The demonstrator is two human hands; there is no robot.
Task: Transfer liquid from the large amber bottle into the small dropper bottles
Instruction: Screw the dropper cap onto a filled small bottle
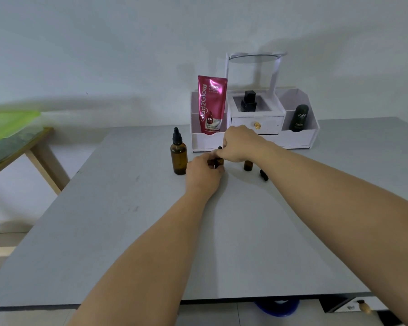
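The large amber bottle [178,158] stands upright on the grey table [127,231], its black dropper cap on. Just right of it my left hand [204,175] is closed around a small amber dropper bottle [216,162]. My right hand [239,143] pinches the black dropper top [219,148] of that small bottle from above. A second small amber bottle [248,165] stands without a cap behind my right wrist, partly hidden. Its black dropper cap [263,174] lies on the table to its right.
A white cosmetics organiser [299,137] stands at the back of the table, holding a pink tube [211,104], a black perfume bottle [248,101] and a dark Kahf bottle [299,118]. A wooden side table [21,151] with a green sheet stands at the left.
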